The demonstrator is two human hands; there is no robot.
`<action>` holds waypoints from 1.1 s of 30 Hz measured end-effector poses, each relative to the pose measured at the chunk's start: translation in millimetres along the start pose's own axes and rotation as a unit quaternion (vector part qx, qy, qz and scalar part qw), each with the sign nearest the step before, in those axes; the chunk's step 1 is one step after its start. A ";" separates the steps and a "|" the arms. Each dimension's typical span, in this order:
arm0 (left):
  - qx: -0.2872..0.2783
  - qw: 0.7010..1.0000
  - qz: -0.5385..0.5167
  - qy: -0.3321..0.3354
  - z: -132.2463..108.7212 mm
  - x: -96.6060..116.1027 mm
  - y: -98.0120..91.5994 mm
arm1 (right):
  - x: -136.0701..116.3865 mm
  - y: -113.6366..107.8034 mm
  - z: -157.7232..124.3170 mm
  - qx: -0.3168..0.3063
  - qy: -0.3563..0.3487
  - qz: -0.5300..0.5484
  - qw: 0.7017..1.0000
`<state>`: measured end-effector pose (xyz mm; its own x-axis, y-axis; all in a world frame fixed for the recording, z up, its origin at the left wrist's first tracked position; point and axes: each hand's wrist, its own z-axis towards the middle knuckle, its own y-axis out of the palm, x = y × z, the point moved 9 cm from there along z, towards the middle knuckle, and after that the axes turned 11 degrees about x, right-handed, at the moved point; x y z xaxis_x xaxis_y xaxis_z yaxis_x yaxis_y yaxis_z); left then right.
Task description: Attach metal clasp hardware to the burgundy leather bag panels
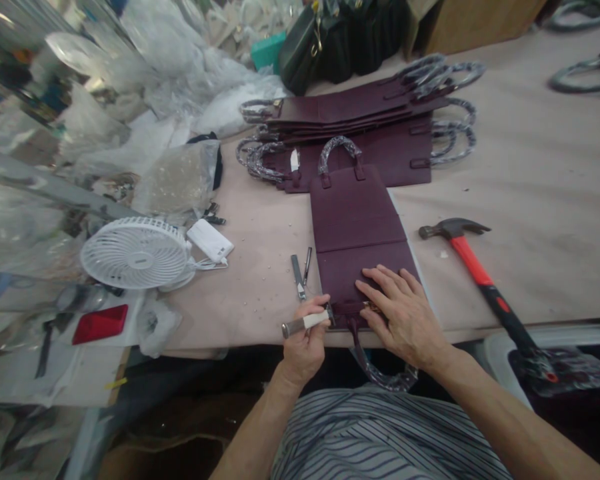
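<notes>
A maroon leather bag panel [360, 210] lies flat at the table's front edge, with a plastic-wrapped handle at its far end and another handle [387, 377] hanging over the edge. My left hand [305, 343] is closed around a punch [307, 323] with a metal and white shaft. Its dark tip touches or nearly touches the panel's near left corner. My right hand [403, 310] lies on the panel with fingers spread, the fingertips by a small shiny fitting at the near edge. Beside the panel's left side lie a flat metal tool [298, 277] and a thin dark rod [307, 265].
Stacked maroon bag panels [355, 120] with wrapped handles lie behind. A claw hammer [473, 263] rests on the right, its grip past the table edge. On the left are a white fan [137, 253], a white power bank [211, 241] and a red phone [100, 325].
</notes>
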<state>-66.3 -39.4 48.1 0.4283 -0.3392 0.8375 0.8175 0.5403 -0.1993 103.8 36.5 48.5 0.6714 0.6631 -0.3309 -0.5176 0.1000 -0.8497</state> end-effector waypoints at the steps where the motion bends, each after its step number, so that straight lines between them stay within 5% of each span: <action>1: -0.002 1.000 -0.003 -0.002 -0.4 -0.7 0.4 | -0.2 0.2 0.0 0.000 -0.001 0.000 1.000; 33: 0.024 0.996 0.046 0.070 -7.0 11.3 6.3 | 0.6 -0.2 -0.5 0.011 -0.005 0.001 1.000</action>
<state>-53.6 -45.3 52.7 0.5533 -0.3885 0.7368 0.7542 0.6091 -0.2452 104.6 36.6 48.3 0.6654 0.6706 -0.3279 -0.5299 0.1150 -0.8402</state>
